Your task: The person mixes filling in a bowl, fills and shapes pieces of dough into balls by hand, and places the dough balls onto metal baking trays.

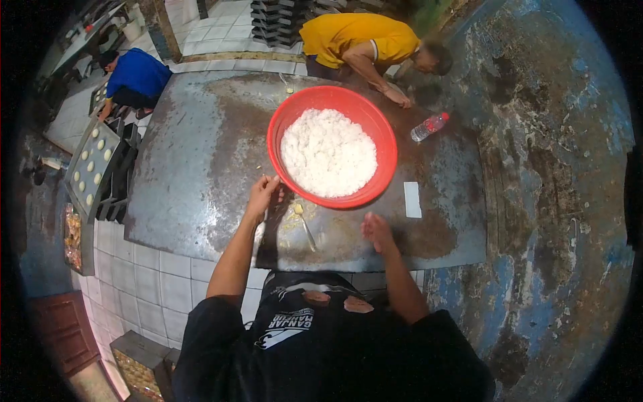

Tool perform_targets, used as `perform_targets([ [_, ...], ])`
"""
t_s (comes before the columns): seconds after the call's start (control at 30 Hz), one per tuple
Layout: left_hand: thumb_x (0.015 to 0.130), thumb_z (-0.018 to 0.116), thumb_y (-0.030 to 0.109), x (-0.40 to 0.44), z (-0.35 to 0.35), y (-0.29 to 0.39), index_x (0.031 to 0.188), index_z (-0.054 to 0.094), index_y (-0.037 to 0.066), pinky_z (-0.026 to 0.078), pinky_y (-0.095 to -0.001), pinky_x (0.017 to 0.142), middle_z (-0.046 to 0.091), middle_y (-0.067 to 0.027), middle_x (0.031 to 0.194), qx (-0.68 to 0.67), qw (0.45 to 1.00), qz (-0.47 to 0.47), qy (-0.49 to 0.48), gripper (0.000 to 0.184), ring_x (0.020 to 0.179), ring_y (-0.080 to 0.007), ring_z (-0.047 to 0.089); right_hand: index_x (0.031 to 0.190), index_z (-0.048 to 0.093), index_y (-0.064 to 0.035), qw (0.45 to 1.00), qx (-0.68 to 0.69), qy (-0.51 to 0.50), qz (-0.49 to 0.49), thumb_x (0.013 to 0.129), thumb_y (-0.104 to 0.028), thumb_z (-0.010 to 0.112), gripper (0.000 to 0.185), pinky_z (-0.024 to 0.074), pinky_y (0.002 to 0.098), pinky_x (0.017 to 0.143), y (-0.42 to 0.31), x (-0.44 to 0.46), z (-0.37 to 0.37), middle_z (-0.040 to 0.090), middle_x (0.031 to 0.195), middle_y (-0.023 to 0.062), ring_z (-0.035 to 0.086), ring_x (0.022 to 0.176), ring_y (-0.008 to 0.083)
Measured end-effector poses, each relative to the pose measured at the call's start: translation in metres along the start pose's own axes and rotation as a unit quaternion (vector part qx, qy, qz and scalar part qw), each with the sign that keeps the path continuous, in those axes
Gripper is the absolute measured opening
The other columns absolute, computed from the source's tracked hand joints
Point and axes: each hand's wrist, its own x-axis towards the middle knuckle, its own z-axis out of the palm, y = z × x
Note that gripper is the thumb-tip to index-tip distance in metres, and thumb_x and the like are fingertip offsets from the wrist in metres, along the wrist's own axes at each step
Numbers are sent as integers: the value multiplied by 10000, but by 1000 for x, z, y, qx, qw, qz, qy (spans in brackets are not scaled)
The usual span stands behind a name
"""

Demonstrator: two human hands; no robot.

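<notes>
A large red plastic basin [387, 175] stands on the metal-topped table, filled with a heap of white, crumbly stuff [328, 153] whose kind I cannot make out. My left hand [264, 195] is at the basin's near left rim, its fingers curled and its fingertips against the edge. Just below the basin, apart from its rim, my right hand [378, 232] hovers with nothing in it, the fingers loosely bent. Between my hands lies a spoon [308, 233] with a yellowish lump [298, 209] at its upper end.
A clear bottle with a red cap [429, 126] lies to the right, above a white paper strip [412, 199]. Across the worn table [181, 167] a person in yellow [358, 37] leans over. At left, a person in blue [139, 75] bends near a tray of dough balls [100, 157].
</notes>
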Motion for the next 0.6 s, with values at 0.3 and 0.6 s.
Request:
perform_targets([
  [0.3, 1026, 545, 441, -262, -173, -150, 1082, 664, 69, 417, -271, 485, 611, -32, 731, -43, 974, -222, -24, 394, 552, -120, 538, 891, 601, -66, 965, -224, -86, 106, 1042, -376, 506, 358, 423, 302, 557, 172, -238, -76, 559, 715, 15, 515, 603, 124],
  [0.6, 958, 689, 296, -474, -259, -250, 1131, 678, 58, 567, -393, 619, 695, -54, 871, 287, 923, -250, -58, 295, 711, -185, 648, 784, 605, -66, 909, -395, -96, 91, 968, -307, 579, 304, 425, 339, 500, 254, -230, -51, 599, 676, 29, 566, 599, 135],
])
